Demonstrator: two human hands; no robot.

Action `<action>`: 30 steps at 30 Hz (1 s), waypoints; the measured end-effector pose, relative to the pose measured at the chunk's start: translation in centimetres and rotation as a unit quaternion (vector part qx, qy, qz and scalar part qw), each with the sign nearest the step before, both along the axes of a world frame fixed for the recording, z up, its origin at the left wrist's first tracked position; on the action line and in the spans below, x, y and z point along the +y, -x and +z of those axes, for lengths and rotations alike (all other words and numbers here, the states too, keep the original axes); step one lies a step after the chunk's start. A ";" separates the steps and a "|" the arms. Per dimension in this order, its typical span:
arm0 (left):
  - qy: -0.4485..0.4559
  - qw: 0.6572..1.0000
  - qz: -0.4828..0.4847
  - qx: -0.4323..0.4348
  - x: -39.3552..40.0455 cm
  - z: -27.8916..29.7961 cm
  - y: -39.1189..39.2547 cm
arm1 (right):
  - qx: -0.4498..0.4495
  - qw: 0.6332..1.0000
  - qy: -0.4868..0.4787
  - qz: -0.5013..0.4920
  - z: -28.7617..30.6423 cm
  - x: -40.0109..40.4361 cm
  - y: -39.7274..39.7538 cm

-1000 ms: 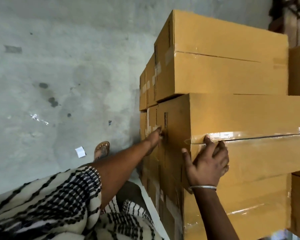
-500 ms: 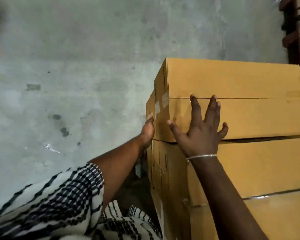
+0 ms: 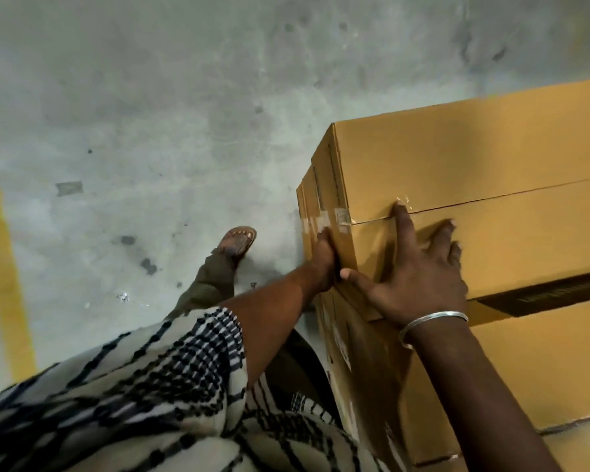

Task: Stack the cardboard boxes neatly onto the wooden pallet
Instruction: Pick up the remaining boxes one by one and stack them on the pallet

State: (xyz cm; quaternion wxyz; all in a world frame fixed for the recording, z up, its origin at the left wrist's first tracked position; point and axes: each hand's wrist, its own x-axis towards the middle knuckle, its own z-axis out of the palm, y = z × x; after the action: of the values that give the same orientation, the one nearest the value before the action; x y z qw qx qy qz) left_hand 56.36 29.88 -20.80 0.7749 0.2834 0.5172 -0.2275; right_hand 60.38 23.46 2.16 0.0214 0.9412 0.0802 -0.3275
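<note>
Top of stack: a plain tan corrugated cardboard box (image 3: 474,199), long and rectangular, centre seam taped with clear tape. It sits on another tan cardboard box below (image 3: 542,362), slightly askew, with a dark gap showing under its near edge. The wooden pallet itself is not in view.

Right hand (image 3: 419,277): flat on the box's top face near the corner, fingers straight and splayed, thumb out along the near edge. Pressing, not gripping. Thin silver bangle (image 3: 430,321) on that wrist.

Left hand (image 3: 324,260): against the box's short end face, by the tape tabs. Fingers mostly hidden behind the corner; cannot tell whether they curl or lie flat.

Handling, my guess: stiff walls, dry matt board, decent friction under a palm. Sealed and full-looking, so probably moderately heavy; better slid than lifted. Push on edges and corners, where board resists denting; mid-panel and the seam would give.

Surroundings: grey stained concrete floor (image 3: 150,114), a yellow painted line (image 3: 0,250) at left. A sandalled foot (image 3: 237,240) stands near the stack, checked black-and-white cloth (image 3: 116,386) draped below.
</note>
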 end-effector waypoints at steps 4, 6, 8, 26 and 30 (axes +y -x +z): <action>0.010 1.000 -0.006 0.006 1.5 -0.5 -0.5 | -0.008 0.999 0.021 -0.029 -0.2 1.4 0.2; -0.009 1.000 -0.004 -0.006 1.0 -3.0 -0.5 | -0.010 0.998 0.025 -0.054 -0.1 2.4 0.0; -0.021 0.999 -0.025 -0.033 0.7 -4.4 -1.0 | -0.014 0.998 0.030 -0.059 -0.1 3.3 0.1; 0.002 0.987 -0.157 -0.025 11.9 0.2 -8.0 | -0.050 0.981 0.032 -0.183 -1.1 6.9 2.0; -0.033 0.981 -0.187 -0.038 13.2 6.5 -9.0 | -0.057 0.980 0.038 -0.187 -1.5 7.7 2.2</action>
State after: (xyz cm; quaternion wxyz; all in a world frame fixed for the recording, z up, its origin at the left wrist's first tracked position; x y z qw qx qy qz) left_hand 65.36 43.04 -14.35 0.7281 0.4090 0.4322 -0.3402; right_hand 58.20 31.17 0.69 0.0001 0.9552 -0.1115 -0.2742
